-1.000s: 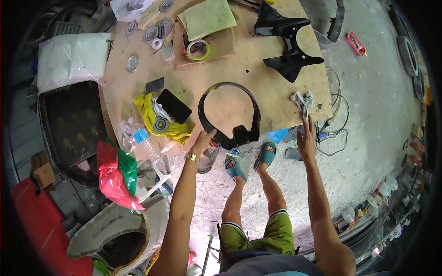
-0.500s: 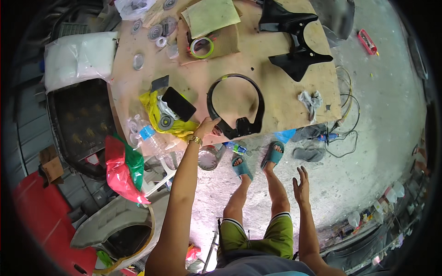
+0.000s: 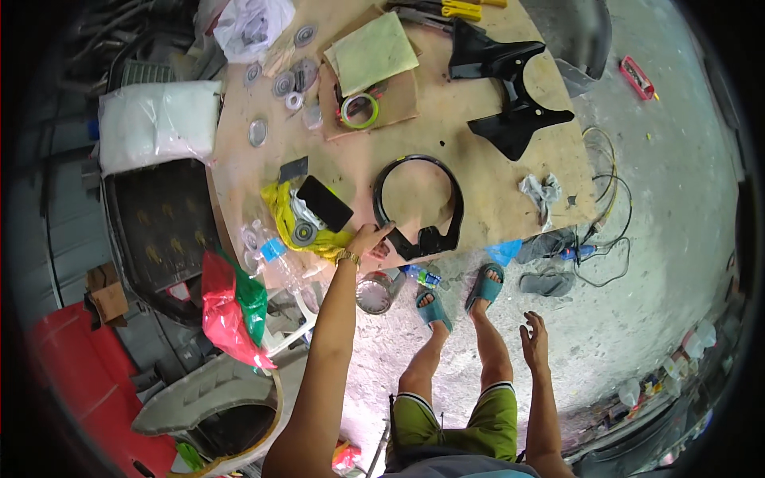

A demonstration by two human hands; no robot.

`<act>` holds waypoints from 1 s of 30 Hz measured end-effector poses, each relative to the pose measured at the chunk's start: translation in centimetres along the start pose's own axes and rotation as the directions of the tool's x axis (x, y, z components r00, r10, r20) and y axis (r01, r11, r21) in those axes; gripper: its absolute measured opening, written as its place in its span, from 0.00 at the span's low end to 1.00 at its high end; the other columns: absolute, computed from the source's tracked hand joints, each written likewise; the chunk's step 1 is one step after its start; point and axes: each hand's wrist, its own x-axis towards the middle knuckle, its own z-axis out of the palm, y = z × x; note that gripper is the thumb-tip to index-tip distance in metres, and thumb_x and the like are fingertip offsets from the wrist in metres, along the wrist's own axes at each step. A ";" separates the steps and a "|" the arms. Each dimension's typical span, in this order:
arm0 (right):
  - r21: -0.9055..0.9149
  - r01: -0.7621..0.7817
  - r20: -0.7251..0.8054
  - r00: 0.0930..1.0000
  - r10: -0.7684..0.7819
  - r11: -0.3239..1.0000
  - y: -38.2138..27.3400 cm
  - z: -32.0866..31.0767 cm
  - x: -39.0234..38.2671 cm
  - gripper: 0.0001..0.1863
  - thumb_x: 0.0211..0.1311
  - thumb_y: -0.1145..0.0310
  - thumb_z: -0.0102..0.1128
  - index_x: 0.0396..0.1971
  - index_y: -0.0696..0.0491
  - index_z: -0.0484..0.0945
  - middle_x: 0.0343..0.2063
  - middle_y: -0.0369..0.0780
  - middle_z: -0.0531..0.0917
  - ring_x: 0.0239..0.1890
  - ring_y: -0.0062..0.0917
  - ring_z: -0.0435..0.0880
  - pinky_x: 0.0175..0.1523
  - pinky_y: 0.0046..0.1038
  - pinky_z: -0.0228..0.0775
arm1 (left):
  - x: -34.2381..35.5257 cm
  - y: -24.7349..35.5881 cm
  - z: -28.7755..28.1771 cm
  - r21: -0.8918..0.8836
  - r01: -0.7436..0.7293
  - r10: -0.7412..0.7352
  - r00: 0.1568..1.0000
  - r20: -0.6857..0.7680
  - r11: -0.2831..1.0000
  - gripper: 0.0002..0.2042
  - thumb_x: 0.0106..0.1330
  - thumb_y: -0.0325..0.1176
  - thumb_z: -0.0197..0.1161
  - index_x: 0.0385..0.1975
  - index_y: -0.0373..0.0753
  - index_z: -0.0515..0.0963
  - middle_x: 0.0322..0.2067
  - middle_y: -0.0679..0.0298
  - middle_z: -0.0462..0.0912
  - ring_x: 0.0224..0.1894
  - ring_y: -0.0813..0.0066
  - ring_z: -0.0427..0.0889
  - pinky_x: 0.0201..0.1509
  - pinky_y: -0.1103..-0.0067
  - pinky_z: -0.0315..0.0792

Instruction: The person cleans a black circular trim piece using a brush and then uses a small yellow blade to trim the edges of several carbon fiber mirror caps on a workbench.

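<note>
Black ring-shaped part (image 3: 430, 241): at the near edge of the counter (image 3: 494, 187), its thick, notched section toward me and its thin band curving away.
Left hand (image 3: 369, 241): at the ring's lower left side, index finger reaching onto the band; I cannot tell whether my fingers pinch it or only touch it.
Right hand (image 3: 535, 342): off the counter, above the floor (image 3: 677, 199), with nothing in it; my fingers are apart and loosely curved.
Yellow cloth (image 3: 279, 211): bunched left of the ring, with a black phone (image 3: 325, 203) and a grey disc (image 3: 304, 233) on top.
Clear bottle (image 3: 279, 259): lying beside the cloth, near the counter's left corner.
Crumpled rag (image 3: 543, 195): to the right of the ring, well apart from it.
Larger black part (image 3: 518, 131): beyond the ring, toward the far right.
Green-rimmed tape roll (image 3: 360, 127): on cardboard (image 3: 398, 103) at the back.
Metal can (image 3: 374, 295): below the counter's edge, near my sandal (image 3: 435, 309).
</note>
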 end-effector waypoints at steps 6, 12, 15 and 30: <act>0.182 -0.149 0.022 0.989 0.148 0.972 4.1 0.0 -3.9 0.18 0.61 0.71 0.55 0.51 0.60 0.73 0.48 0.48 0.79 0.41 0.34 0.81 0.43 0.29 0.75 | -5.2 -5.1 1.0 -0.228 -0.224 0.165 0.954 -0.250 0.948 0.23 0.65 0.53 0.57 0.37 0.34 0.69 0.26 0.56 0.80 0.23 0.67 0.82 0.25 0.75 0.80; 0.399 -0.428 0.072 0.896 0.437 0.811 11.7 3.0 -11.9 0.21 0.55 0.65 0.58 0.45 0.63 0.76 0.36 0.46 0.84 0.33 0.29 0.83 0.38 0.29 0.75 | -14.9 -17.1 8.2 -0.191 -0.131 0.088 0.972 -0.217 0.973 0.13 0.68 0.37 0.55 0.26 0.34 0.72 0.23 0.56 0.80 0.18 0.70 0.80 0.20 0.77 0.77; 0.500 -0.592 0.203 0.789 0.579 0.632 12.3 2.9 -16.8 0.19 0.58 0.64 0.56 0.49 0.56 0.76 0.35 0.39 0.82 0.30 0.24 0.82 0.30 0.26 0.72 | -19.5 -19.4 12.6 -0.088 -0.014 -0.010 0.963 -0.270 0.996 0.19 0.68 0.40 0.57 0.16 0.35 0.71 0.16 0.56 0.78 0.10 0.73 0.74 0.17 0.77 0.73; 0.804 -0.359 -0.007 0.791 0.612 0.474 2.8 6.6 -37.0 0.19 0.64 0.61 0.55 0.53 0.52 0.74 0.41 0.38 0.82 0.39 0.27 0.83 0.38 0.27 0.73 | -27.9 -13.6 21.6 0.411 -0.754 0.679 0.649 0.344 0.512 0.13 0.67 0.37 0.53 0.30 0.32 0.72 0.23 0.51 0.79 0.23 0.60 0.80 0.27 0.68 0.72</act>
